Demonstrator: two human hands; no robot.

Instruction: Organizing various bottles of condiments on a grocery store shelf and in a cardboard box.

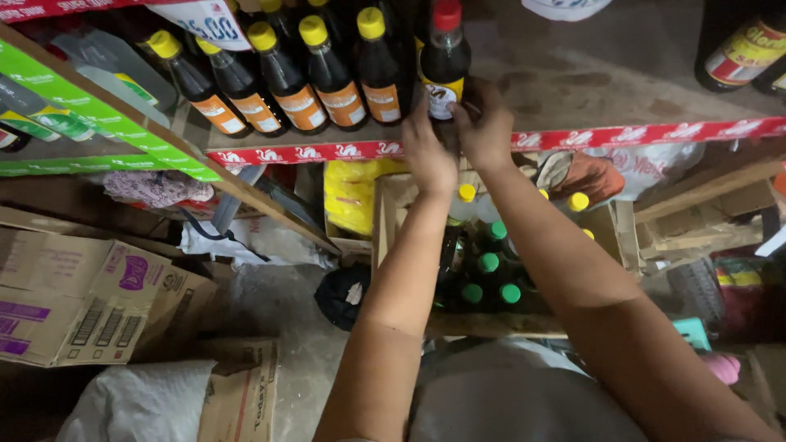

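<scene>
Two long shelves are seen from above, and the larger, a concrete shelf (589, 74) edged with a red printed strip (655, 133), fills the upper part of the view. Below it an open cardboard box (385, 213) is packed with dark bottles, green caps (489, 262) and yellow caps (467, 192) showing between the forearms. To the left, flattened cartons (74, 295) are stacked beside a white sack (139, 401). Along the shelf front a row of yellow-capped dark bottles (286, 78) is lined up, shoulder to shoulder.

And here is the action: a red-capped dark bottle (444, 61) is being stood at the right end of that row, upright, at the shelf's front edge and just beside the last yellow-capped one. It is held low, around the labelled body. The left hand (427, 151) is curled against its lower left side; the right hand (485, 123) is wrapped round its right side, fingers closed on the label. Both hands are touching the bottle; neither is spread flat.

Judged by its looks, the bottle is full and fairly heavy for its width, rigid, smooth and possibly slippery; whether it is glass or plastic cannot be told, so it is best treated as breakable. The body grip at the label looks the safest hold, where the girth is greatest; the narrow neck under the cap offers a second hold for lifting. Being tall and slim, it would be tipped easily against its neighbours.
</scene>
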